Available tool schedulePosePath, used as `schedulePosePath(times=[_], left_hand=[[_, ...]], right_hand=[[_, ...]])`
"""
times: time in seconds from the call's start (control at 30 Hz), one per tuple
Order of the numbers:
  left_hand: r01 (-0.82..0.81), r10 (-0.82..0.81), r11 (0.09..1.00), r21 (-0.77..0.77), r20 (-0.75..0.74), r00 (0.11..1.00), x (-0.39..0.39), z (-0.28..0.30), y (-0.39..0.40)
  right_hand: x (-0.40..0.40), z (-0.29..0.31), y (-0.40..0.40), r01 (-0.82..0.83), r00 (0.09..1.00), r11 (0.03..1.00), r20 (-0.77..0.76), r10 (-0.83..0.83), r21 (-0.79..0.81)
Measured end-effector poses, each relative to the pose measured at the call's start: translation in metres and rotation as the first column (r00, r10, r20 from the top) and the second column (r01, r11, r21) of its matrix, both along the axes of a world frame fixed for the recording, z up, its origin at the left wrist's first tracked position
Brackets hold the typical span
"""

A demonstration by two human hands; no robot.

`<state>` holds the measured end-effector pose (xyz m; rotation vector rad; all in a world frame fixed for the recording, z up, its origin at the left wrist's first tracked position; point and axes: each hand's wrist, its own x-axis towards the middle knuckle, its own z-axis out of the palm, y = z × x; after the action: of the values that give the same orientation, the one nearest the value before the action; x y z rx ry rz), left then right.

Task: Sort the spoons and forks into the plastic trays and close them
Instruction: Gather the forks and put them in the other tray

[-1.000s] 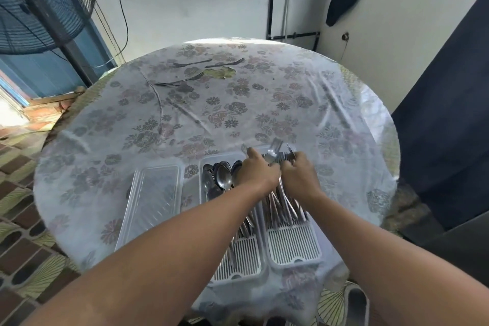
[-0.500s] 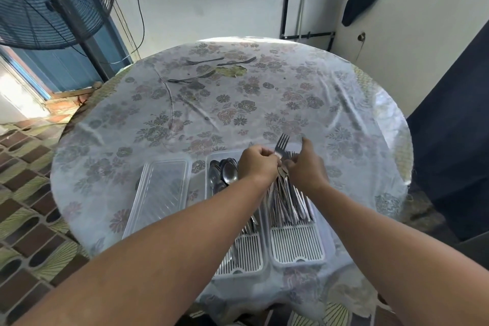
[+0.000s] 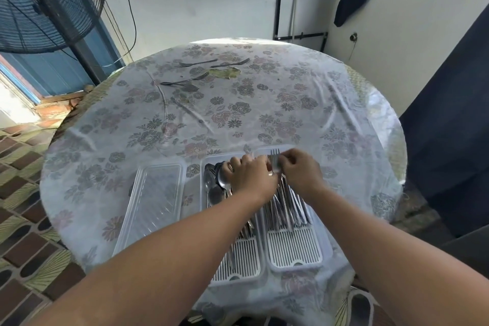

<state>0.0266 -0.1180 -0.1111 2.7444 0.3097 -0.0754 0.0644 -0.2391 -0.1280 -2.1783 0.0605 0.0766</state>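
While both forearms reach over the near edge of the round table (image 3: 357, 114), the left hand (image 3: 251, 177) and right hand (image 3: 300, 173) meet above the far end of the right-hand plastic tray (image 3: 326, 249). Both have their fingers curled around the heads of a bundle of steel forks (image 3: 287, 206), whose tines poke up between the two hands; exactly how many forks each hand pinches is hard to make out. The smooth, narrow fork handles fan back toward the person and rest on the tray's white slatted insert. Just beside it, touching along one long side, sits the spoon tray (image 3: 238, 272), a matching clear, rounded-corner rectangle with the same ribbed white grid; polished spoons (image 3: 218, 182) lie in it with their oval bowls piled at the far end, partly under the left wrist. To the left, slightly apart and angled, lies a clear ribbed lid (image 3: 156, 198). Across the table, well apart from the trays, several loose forks (image 3: 195, 78) lie scattered on the glossy, wrinkled, flower-printed plastic tablecloth (image 3: 264, 114). A dark wire-caged pedestal fan (image 3: 45, 2) stands at upper left over the patterned floor tiles.
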Motion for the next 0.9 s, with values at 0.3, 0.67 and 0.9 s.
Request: schedulePosePath(times=[0.3,0.67,0.9], left_hand=[[0.323,-0.234,0.882,0.345,-0.274,0.933,-0.003,-0.010,0.020],[0.179,-0.189,0.963,0.202,0.034,0.981,0.004,-0.010,0.044],[0.022,0.092,0.931,-0.365,0.293,0.952,0.008,0.019,0.076]], right_hand=[[-0.001,-0.011,0.008,-0.144,0.981,0.952,0.085,0.173,-0.269],[-0.005,-0.017,0.009,-0.234,0.946,0.863,0.102,0.309,-0.448],[0.001,0.011,0.066,-0.179,0.966,0.984,0.190,0.177,-0.008]])
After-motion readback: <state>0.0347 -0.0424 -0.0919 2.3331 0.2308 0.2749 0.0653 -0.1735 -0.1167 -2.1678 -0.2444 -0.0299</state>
